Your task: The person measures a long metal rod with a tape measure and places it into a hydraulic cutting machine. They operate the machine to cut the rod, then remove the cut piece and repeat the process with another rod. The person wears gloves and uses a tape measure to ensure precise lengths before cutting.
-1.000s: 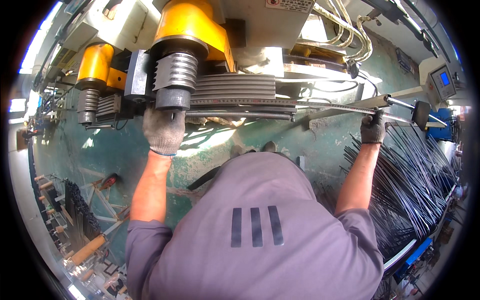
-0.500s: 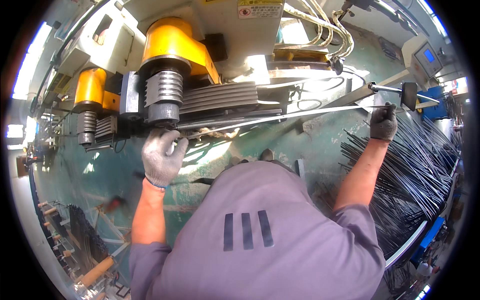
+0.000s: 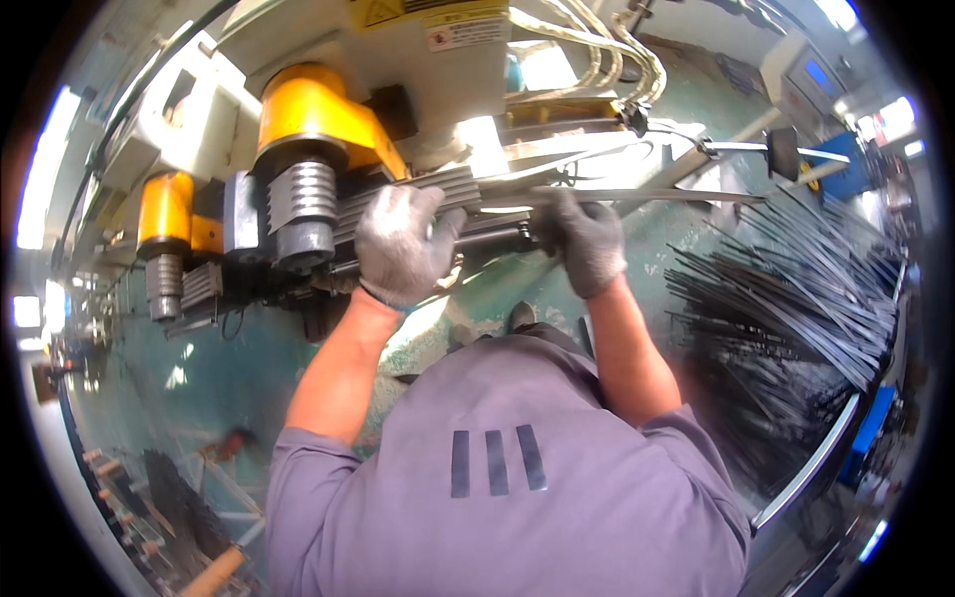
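Both my hands wear grey work gloves and are held in front of a bending machine with yellow heads (image 3: 306, 104). Over the long grooved metal block (image 3: 354, 213), my left hand (image 3: 400, 247) has its fingers curled and its thumb toward the right; what lies in them, if anything, is hidden. My right hand (image 3: 589, 242), somewhat smeared by motion, is closed on a long thin metal rod (image 3: 686, 195) close to the block's right end. From that hand the rod runs off to the right, nearly level. A ribbed steel roller (image 3: 301, 197) sits left of my left hand.
A large heap of dark metal rods (image 3: 796, 298) lies at the right beside a pale rail (image 3: 806, 488). An arm with a black stop (image 3: 782, 152) juts out at the upper right. Cloth-wrapped hoses (image 3: 637, 65) hang behind. A second yellow head (image 3: 165, 209) stands at the far left.
My left hand has moved right and up, away from beneath the roller. My right hand has come far to the left from the rod's right end. The view has shifted slightly.
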Available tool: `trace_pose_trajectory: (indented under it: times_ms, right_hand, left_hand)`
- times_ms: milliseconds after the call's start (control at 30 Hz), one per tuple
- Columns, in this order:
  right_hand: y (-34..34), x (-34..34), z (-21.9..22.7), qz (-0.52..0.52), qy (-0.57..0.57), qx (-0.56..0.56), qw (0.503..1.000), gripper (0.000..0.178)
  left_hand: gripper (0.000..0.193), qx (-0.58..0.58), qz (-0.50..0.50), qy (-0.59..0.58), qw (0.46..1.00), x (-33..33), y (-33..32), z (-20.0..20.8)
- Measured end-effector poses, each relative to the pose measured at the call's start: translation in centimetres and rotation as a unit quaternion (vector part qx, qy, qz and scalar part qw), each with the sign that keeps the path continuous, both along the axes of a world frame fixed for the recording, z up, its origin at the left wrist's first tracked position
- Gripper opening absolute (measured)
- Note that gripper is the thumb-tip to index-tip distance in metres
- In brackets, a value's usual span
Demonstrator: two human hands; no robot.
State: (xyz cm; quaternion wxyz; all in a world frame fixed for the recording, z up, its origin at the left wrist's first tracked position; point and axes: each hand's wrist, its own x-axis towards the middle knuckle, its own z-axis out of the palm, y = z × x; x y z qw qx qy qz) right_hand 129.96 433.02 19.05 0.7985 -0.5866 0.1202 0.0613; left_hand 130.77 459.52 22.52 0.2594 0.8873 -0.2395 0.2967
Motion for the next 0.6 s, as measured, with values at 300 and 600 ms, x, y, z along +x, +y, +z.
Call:
trace_pose_trajectory:
  times_ms: [300, 600]
  right_hand:
    - [-6.3, -7.1, -4.2, -0.012, 0.162, -0.125, 0.979, 0.037]
    - [-22.4, -8.2, -7.8, -0.110, 0.186, -0.096, 0.972, 0.033]
  left_hand:
    - [0.036, 0.145, 0.094, -0.022, 0.985, 3.6, 3.3, -3.2]
    - [0.047, 0.188, 0.227, 0.019, 0.955, 0.0, -3.0, 0.3]
